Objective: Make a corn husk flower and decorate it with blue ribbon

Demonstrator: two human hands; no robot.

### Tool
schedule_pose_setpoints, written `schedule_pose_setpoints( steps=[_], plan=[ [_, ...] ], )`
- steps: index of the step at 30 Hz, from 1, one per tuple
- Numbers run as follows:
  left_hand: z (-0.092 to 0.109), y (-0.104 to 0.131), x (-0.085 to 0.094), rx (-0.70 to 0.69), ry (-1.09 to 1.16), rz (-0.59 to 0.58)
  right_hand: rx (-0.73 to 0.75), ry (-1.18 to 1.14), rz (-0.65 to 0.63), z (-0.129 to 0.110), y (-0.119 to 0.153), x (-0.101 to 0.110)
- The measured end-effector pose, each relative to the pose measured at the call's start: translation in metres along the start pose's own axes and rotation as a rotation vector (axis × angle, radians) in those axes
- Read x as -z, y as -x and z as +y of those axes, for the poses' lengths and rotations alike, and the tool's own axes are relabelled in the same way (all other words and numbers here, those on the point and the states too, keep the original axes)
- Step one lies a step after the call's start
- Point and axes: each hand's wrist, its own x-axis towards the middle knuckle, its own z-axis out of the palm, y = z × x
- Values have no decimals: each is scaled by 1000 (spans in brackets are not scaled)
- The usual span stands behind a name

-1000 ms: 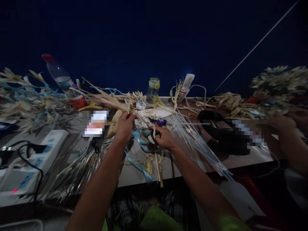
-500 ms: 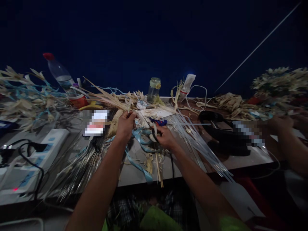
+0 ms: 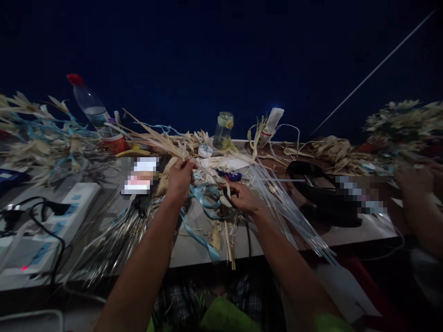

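My left hand (image 3: 180, 177) is closed in a pinch on a small pale husk flower (image 3: 182, 148), which pokes up above the fingertips. A thin, straight stem or wire (image 3: 209, 176) runs from near the left fingertips toward my right hand (image 3: 244, 197). The right fingers are closed round a pale husk strip (image 3: 227, 191); something dark beside it is too unclear to name. A blue glue gun (image 3: 230, 175) lies just beyond the right hand. Below and between both hands, a light-blue ribbon (image 3: 204, 196) loops over the table.
Bundled wires (image 3: 119, 237) and a white power strip (image 3: 65, 226) lie left, near a lit phone (image 3: 141, 175). Clear glue sticks (image 3: 294, 212) and black headphones (image 3: 318, 198) lie right. A jar (image 3: 223, 131) and a bottle (image 3: 88, 103) stand behind. Another person's hand (image 3: 413, 180) is far right.
My right hand has shifted slightly right and toward me, with more of the thin stem or wire showing between the hands. The left hand stays pinched on the husk flower.
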Motion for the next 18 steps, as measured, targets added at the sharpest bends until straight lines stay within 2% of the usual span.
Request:
schedule_pose_setpoints(
  steps=[6, 12, 18],
  plan=[
    [-2, 0, -1, -5, 38, -12, 8, 77, -16, 1, 0, 1],
    [0, 1, -3, 3, 27, 5, -2, 29, -32, -1, 1, 0],
    [1, 1, -3, 7, 13, 3, 2, 79, -40, -2, 0, 1]
  ],
)
